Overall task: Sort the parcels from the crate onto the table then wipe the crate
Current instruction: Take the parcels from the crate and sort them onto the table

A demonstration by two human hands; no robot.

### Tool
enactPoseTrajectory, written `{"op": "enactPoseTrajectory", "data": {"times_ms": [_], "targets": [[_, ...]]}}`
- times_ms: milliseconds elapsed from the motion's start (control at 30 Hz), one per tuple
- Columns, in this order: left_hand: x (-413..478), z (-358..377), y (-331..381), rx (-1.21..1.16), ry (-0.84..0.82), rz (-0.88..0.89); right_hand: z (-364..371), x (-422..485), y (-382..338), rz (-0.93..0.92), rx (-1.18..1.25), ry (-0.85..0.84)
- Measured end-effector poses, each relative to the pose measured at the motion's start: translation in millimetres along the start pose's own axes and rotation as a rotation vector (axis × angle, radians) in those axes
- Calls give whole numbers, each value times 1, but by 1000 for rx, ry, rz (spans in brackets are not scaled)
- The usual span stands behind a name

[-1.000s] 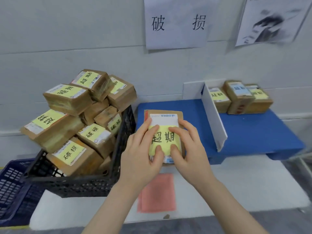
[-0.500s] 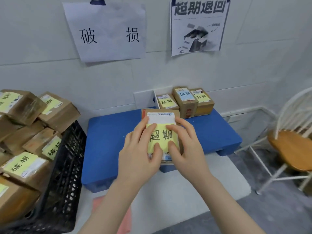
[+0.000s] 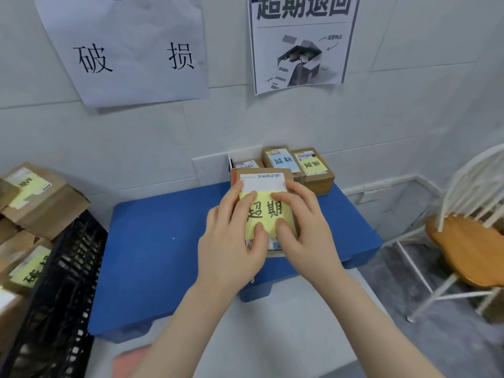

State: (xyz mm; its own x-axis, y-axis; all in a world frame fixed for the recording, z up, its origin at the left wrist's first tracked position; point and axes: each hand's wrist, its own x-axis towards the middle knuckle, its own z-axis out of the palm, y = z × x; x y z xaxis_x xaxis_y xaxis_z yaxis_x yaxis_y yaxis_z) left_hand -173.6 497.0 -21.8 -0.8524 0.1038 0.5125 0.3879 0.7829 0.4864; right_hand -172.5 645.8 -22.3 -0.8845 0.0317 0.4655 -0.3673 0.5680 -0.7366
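While the left hand (image 3: 231,241) and right hand (image 3: 306,233) hold one parcel (image 3: 263,214) over the middle of the blue board (image 3: 163,241), sorting is plainly the step in hand and the wiping has not begun. The fingers (image 3: 286,200) of both hands are wrapped over the parcel's yellow label, with the thumbs pressed on its near end, so it is grasped from both sides. Whether its underside touches the board I cannot tell.

Three sorted parcels (image 3: 300,165) sit at the board's far right corner, against the wall. Above them hangs a poster (image 3: 300,42) whose heading shares the two characters on the held label. I judge that this parcel belongs with them. The next move calls for a short forward reach, then setting it flat just in front of that group or on top of it.

The board's right half in front of the group is bare and looks roomy enough. A white divider (image 3: 215,167) stands at the board's far edge, left of the group, and should not be crossed. Beyond the board's right edge the surface drops away toward a chair (image 3: 463,241), so a placement too far right risks a fall.

The crate (image 3: 62,282), left of the board, holds many parcels, so plenty of sorting remains. A red cloth (image 3: 128,361) lies on the counter (image 3: 300,336) just in front of the board's left end.
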Motion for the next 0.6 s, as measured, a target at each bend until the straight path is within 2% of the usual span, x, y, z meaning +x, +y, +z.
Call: {"op": "enactPoseTrajectory", "data": {"times_ms": [100,233,367,467,600], "targets": [[9,30,11,13,-9,-29,-14,12,30,1,32,-49],[10,89,22,17,-106,-153,-27,18,92,79,26,-181],[5,148,17,-3,-260,-372,-20,18,156,181,19,-336],[0,180,6,-21,-308,-522,-4,16,192,225,22,-454],[1,197,-4,13,-337,-515,9,16,217,193,27,-534]]}}
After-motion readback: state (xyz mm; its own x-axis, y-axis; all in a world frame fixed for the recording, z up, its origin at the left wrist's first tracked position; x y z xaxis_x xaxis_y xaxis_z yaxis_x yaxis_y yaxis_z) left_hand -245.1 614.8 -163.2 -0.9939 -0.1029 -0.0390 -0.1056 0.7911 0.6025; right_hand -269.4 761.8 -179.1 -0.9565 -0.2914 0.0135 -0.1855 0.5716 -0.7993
